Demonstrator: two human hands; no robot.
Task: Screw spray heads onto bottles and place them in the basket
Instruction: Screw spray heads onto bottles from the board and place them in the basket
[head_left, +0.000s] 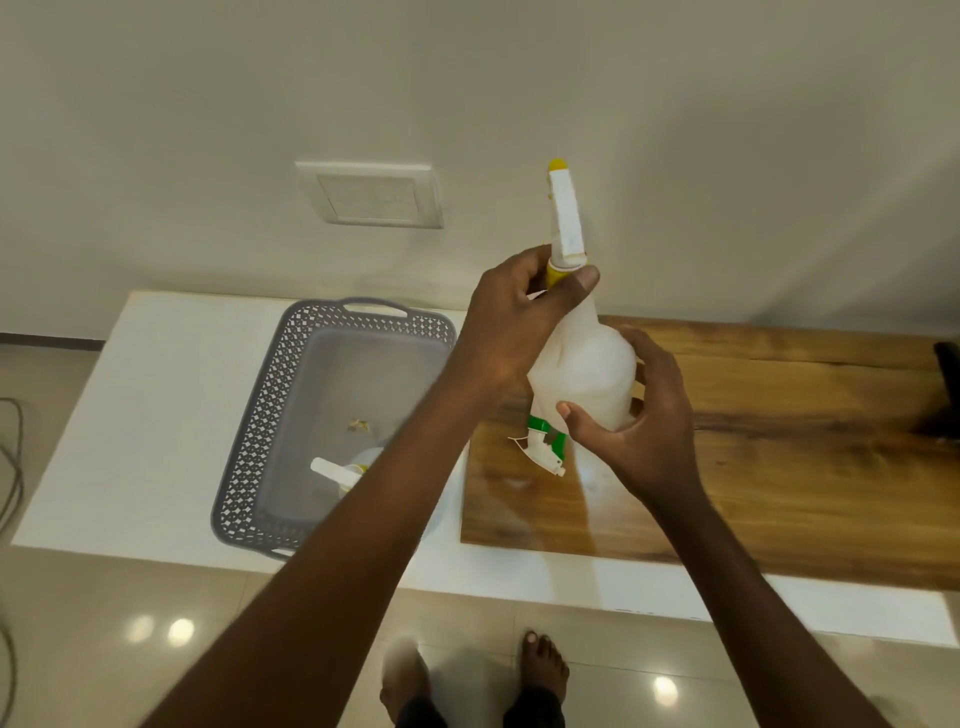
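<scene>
A translucent white bottle (589, 364) is held above the wooden board, a yellow and white spray head (565, 213) sitting on its neck. My left hand (511, 322) grips the yellow collar at the neck. My right hand (644, 410) wraps around the bottle's lower body. Under the bottle, a green and white spray head (545, 444) lies on the board. The grey perforated basket (249, 431) stands to the left on the white table; inside it lies a bottle with a white spray head (337, 473), mostly hidden by my left forearm.
The wooden board (753, 467) covers the right half of the white table (145, 415). A wall switch plate (371, 195) is behind. A dark object (945, 395) sits at the board's right edge. Cables (10, 467) lie on the floor at left; my feet are below.
</scene>
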